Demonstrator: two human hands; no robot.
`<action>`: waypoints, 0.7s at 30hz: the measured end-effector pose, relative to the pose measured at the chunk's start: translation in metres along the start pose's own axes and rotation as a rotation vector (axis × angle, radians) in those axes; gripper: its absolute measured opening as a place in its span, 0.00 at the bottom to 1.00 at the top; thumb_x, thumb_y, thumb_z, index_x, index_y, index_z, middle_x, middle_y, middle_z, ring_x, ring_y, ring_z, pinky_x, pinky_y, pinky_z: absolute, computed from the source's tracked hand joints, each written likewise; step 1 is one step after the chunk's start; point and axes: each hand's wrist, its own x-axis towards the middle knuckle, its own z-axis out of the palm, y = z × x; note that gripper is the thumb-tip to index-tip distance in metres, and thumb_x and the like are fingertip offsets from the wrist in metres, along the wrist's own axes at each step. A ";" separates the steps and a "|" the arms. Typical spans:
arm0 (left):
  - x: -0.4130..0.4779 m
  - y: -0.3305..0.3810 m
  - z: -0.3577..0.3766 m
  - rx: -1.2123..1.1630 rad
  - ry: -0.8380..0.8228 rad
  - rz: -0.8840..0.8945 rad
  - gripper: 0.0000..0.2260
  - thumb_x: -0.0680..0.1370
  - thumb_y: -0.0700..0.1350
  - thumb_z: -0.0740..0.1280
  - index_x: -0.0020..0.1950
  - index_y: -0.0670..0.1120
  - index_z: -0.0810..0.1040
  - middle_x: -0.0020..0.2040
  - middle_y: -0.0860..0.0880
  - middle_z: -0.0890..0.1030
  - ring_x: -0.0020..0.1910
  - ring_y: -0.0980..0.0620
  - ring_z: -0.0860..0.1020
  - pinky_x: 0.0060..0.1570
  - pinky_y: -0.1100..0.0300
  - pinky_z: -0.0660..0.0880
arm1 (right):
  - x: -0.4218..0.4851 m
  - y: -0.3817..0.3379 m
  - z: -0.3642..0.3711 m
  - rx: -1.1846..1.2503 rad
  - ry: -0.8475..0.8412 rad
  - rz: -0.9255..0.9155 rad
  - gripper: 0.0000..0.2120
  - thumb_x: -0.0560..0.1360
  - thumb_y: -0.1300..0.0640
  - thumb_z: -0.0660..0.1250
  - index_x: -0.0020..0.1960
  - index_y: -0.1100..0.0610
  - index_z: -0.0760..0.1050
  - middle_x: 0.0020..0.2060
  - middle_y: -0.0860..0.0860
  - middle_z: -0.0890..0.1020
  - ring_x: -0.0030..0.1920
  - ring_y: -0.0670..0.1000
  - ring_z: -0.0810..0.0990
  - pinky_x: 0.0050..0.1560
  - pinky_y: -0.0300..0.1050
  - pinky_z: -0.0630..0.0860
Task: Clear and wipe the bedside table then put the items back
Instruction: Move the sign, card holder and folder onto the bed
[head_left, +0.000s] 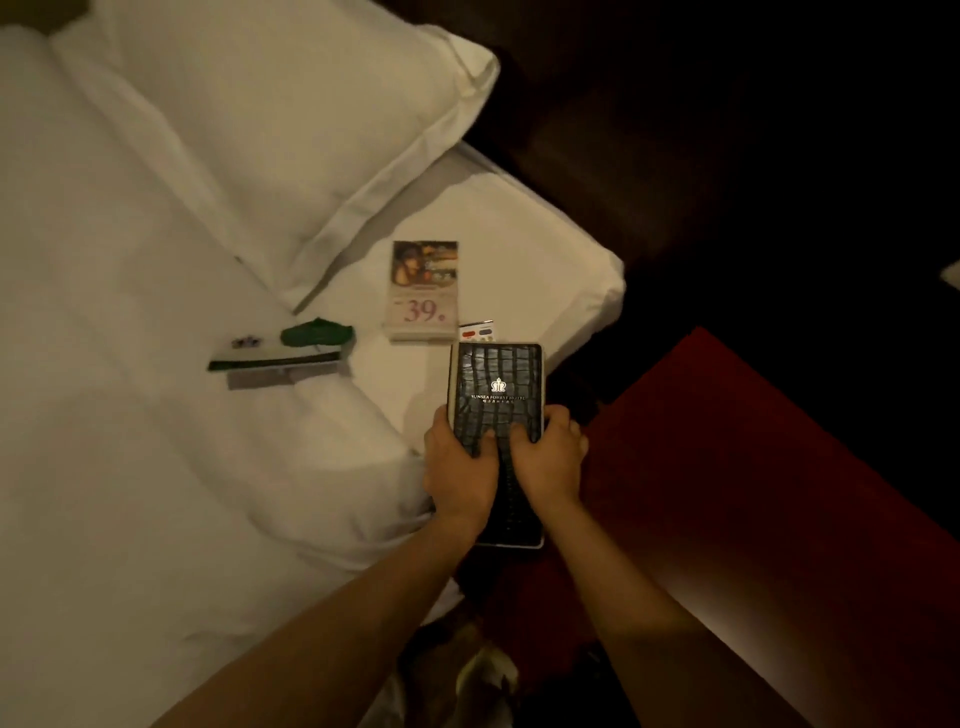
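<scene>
A black, crocodile-textured hotel folder (497, 384) with a white crown logo sits at the right edge of the white bed (130, 364). My left hand (457, 467) and my right hand (548, 457) both grip its near half, thumbs on the cover. A small card with a red and a blue patch (477, 330) peeks out beyond the folder's far end. Farther up the bed lies a menu card marked "39" (422, 291). To the left rest a green item (318, 333) and a flat green-edged card (275, 364). The reddish bedside table (753, 467) is on the right.
A white pillow (280, 130) lies at the head of the bed, beside the dark headboard and dark room on the right. A glowing light strip (727, 597) edges the table's near side. My shoe (485, 675) shows on the floor between bed and table.
</scene>
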 end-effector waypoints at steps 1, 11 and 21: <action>0.004 -0.005 -0.011 0.001 0.042 -0.027 0.19 0.74 0.46 0.66 0.64 0.50 0.68 0.58 0.46 0.75 0.55 0.46 0.77 0.58 0.46 0.74 | -0.004 -0.010 0.012 -0.009 -0.019 -0.024 0.17 0.75 0.53 0.63 0.60 0.59 0.68 0.59 0.59 0.73 0.63 0.57 0.66 0.58 0.50 0.67; 0.048 -0.076 -0.151 -0.012 0.272 -0.146 0.26 0.74 0.49 0.66 0.71 0.50 0.62 0.63 0.45 0.73 0.59 0.44 0.75 0.61 0.42 0.71 | -0.070 -0.083 0.148 -0.059 -0.191 -0.175 0.14 0.74 0.56 0.63 0.57 0.61 0.69 0.57 0.59 0.74 0.59 0.59 0.68 0.57 0.51 0.68; 0.067 -0.144 -0.232 0.054 0.283 -0.317 0.28 0.76 0.50 0.61 0.74 0.47 0.56 0.68 0.41 0.69 0.64 0.41 0.71 0.63 0.40 0.68 | -0.122 -0.101 0.246 -0.167 -0.302 -0.235 0.14 0.75 0.55 0.62 0.57 0.62 0.70 0.54 0.61 0.75 0.57 0.59 0.69 0.51 0.47 0.65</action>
